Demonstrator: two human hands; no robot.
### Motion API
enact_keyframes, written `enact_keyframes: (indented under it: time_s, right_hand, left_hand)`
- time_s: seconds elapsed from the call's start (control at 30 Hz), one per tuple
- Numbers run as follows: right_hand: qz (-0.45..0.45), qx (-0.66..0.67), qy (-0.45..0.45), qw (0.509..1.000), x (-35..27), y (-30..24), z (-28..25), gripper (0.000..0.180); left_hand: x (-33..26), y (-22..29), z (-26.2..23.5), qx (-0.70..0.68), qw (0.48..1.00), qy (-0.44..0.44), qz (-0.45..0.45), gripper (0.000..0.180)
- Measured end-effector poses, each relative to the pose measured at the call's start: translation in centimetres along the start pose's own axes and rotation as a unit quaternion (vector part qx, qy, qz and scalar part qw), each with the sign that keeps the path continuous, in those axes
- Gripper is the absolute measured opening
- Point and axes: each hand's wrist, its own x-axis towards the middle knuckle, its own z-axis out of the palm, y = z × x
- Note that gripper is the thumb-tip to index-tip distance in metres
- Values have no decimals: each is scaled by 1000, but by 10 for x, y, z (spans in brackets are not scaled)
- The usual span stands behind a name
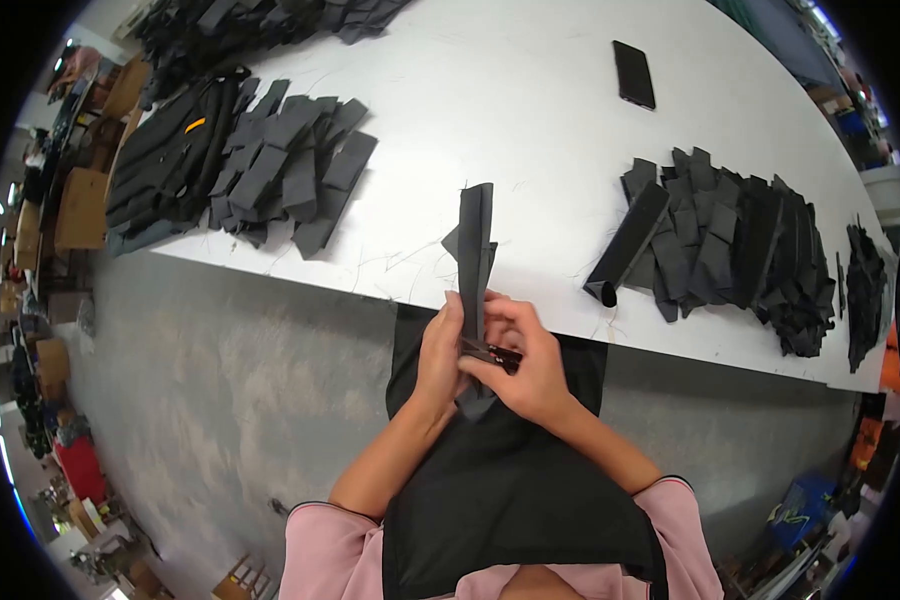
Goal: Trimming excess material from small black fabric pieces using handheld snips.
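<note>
A long, folded dark grey fabric strip [474, 235] lies partly on the white table and reaches over its near edge toward me. My left hand [438, 355] is closed on the near part of this strip, its thumb along the side. My right hand [535, 365] is closed around small black thread snips [507, 358], with their blades against the near end of the strip. The fingers partly hide the snips, so the exact spot where the blades meet the cloth cannot be made out. A short fabric end hangs below my hands, in front of my black apron [520, 490].
On the white table [490, 110], a pile of dark strips [295, 160] lies left beside black sewn pieces [175, 160]. Another strip pile [715, 235] is on the right. A black phone [634, 75] lies farther back. Loose threads are scattered near the front edge.
</note>
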Motion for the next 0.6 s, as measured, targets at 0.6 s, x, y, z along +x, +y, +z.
enact_keyframes:
  time_s: [0.6]
  right_hand:
    - [-210, -397, 117, 886, 11, -2, -50, 33]
  left_hand:
    - [-5, 27, 21, -10, 999, -27, -45, 40]
